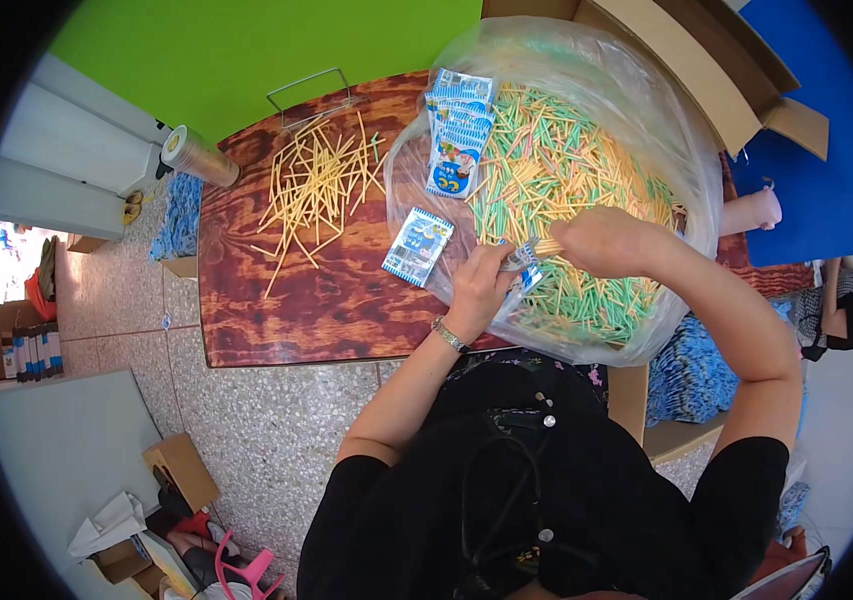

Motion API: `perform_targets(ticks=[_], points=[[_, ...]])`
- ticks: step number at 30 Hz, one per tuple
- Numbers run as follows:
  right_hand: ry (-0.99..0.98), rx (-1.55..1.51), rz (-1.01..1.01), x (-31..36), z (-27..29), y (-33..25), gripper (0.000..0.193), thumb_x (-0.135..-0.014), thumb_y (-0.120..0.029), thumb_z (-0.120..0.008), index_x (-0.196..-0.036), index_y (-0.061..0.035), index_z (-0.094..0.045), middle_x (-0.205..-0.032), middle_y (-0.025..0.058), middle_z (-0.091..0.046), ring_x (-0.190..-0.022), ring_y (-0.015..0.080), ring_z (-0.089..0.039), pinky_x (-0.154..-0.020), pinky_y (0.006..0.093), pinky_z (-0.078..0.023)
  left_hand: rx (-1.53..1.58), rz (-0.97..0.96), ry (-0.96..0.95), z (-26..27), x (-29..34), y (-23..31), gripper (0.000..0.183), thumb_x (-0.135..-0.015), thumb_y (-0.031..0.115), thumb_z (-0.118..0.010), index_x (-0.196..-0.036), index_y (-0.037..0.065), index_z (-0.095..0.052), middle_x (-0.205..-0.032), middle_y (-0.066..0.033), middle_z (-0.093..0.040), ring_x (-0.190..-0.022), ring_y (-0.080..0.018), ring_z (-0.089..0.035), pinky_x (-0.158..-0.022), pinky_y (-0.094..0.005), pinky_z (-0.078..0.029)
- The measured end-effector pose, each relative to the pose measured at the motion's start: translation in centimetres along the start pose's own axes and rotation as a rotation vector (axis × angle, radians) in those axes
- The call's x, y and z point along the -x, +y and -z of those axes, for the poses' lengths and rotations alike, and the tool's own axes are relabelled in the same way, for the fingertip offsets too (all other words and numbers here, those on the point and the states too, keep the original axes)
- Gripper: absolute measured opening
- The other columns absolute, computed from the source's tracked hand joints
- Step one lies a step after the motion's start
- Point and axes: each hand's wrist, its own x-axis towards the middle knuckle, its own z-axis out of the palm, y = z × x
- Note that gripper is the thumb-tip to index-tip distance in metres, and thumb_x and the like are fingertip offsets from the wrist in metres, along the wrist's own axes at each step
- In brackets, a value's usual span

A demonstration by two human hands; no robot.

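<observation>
I am pinching a few thin sticks with my right hand, feeding the small blue-white packet my left hand is gripping just below; several filled packets are lying beyond, while the clear bag's pile of green and yellow sticks is remaining large.

Small hand-packing workroom, informal, likely a home or shopfront workshop. Evidence: low wooden table on speckled terrazzo floor, loose heap of yellow sticks on it, a big clear plastic bag full of coloured sticks, small printed packets stacked ready. Open cardboard boxes behind, more cartons on the floor, a roll of film at the table corner.
</observation>
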Motion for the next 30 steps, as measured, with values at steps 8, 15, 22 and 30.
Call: perform_targets(ticks=[8, 15, 22, 30], points=[[-0.053, 0.104, 0.055, -0.7, 1.5, -1.3, 0.022, -0.083, -0.016, -0.062, -0.096, 0.0015, -0.059, -0.083, 0.0205, -0.066, -0.082, 0.0389, -0.065, -0.073, 0.0462, -0.051, 0.007, -0.077, 0.027, -0.5, 0.1, -0.2, 0.043, -0.067, -0.006, -0.072, -0.108, 0.001, -0.061, -0.091, -0.0128, -0.061, -0.076, -0.0283, -0.063, -0.064, -0.0359, -0.053], [0.370, -0.135, 0.353, -0.2, 0.3, 2.1, 0.047, -0.078, -0.017, -0.070, -0.121, -0.0043, -0.055, -0.090, 0.0168, -0.062, -0.092, 0.0356, -0.061, -0.078, 0.0430, -0.050, 0.144, 0.039, -0.021, 0.1, -0.1, -0.4, 0.043, -0.071, 0.002, -0.077, -0.111, 0.003, -0.061, -0.096, -0.0124, -0.062, -0.078, -0.0250, -0.061, -0.063, -0.0320, -0.049], [0.355, -0.277, 0.435, -2.2, -2.1, 1.3, 0.026, -0.080, -0.008, -0.066, -0.105, -0.0105, -0.063, -0.085, 0.0098, -0.060, -0.083, 0.0340, -0.062, -0.071, 0.0403, -0.051, 0.137, 0.027, -0.071, 0.6, -0.5, -0.2, 0.041, -0.074, 0.000, -0.075, -0.112, 0.001, -0.059, -0.098, -0.0125, -0.063, -0.084, -0.0260, -0.064, -0.068, -0.0336, -0.050], [0.774, -0.469, 0.232, -6.7, -2.7, 1.4, 0.012, -0.087, -0.006, -0.061, -0.100, -0.0044, -0.062, -0.084, 0.0117, -0.067, -0.075, 0.0254, -0.068, -0.064, 0.0330, -0.052, 0.453, 0.491, 0.057, -1.0, 2.5, -2.2, 0.028, -0.086, -0.002, -0.065, -0.112, -0.002, -0.056, -0.097, -0.0118, -0.064, -0.086, -0.0144, -0.066, -0.071, -0.0254, -0.055]])
